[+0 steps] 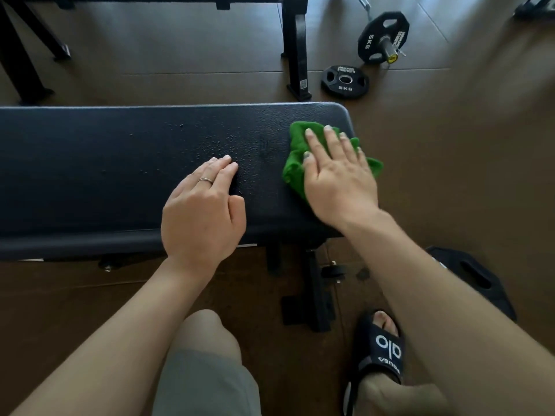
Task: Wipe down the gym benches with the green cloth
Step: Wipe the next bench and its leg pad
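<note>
Nearest the lens, two bare forearms reach forward over a bent knee and a slippered foot (383, 349) to the bench (120, 163). Right hand (339, 178) lies flat with fingers straight and slightly spread, pressing the green cloth (295, 151) onto the pad near its rounded end; nothing is pinched, the palm simply bears down. Left hand (204, 205) rests on the pad just beside it, fingers together and gently bent, holding nothing, a ring on one finger. Between and beyond the two hands the dark vinyl is beaded with droplets (228, 142). That cloth looks soft, light and bunched, likely to crumple and slide under the palm, so a broad flat press over its middle should steer it better than a fingertip pinch at an edge. Wet vinyl will probably be slick, which makes the bracing hand useful. Past the right hand's fingertips, on the floor, lie a weight plate (344, 81) and a loaded barbell end (383, 36); another frame (295, 46) stands beyond the bench.
</note>
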`<action>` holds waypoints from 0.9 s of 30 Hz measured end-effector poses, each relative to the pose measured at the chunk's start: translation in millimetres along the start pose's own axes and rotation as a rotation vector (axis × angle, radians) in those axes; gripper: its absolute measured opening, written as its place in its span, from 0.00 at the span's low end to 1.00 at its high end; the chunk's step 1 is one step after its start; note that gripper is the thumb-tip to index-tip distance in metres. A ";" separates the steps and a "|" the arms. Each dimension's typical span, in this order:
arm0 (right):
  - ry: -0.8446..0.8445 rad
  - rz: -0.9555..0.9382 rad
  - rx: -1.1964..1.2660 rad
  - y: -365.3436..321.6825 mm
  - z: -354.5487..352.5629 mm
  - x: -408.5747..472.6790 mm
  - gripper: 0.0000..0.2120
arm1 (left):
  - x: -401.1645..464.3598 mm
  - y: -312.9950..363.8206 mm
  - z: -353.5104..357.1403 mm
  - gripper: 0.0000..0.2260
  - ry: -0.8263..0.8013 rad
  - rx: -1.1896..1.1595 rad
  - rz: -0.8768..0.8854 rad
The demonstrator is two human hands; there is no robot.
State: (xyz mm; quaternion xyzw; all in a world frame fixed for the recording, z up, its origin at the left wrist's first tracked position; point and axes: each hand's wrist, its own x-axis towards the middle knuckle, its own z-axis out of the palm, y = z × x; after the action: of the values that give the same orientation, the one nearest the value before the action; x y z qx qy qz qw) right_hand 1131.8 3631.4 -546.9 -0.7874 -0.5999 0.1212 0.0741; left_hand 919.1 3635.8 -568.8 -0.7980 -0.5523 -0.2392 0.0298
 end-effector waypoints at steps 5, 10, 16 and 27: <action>0.036 0.060 0.038 -18.2 4.5 -19.1 0.28 | 0.3 1.3 0.4 0.23 0.005 -0.003 -0.003; 0.048 -0.070 -0.004 -8.2 8.5 -56.5 0.28 | 0.1 -0.3 1.1 0.23 0.003 -0.011 0.004; -0.026 0.147 0.139 15.2 -13.7 44.7 0.27 | 0.4 1.3 1.1 0.23 0.021 0.000 0.008; -0.030 -0.069 -0.036 0.0 -4.0 -3.1 0.27 | 0.1 2.6 -0.2 0.22 0.009 0.008 0.002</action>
State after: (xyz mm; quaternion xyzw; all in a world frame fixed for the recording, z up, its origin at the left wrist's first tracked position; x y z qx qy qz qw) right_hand 1132.1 3628.5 -542.7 -0.7656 -0.6298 0.1193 0.0550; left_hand 921.4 3634.8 -567.9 -0.7973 -0.5522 -0.2408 0.0357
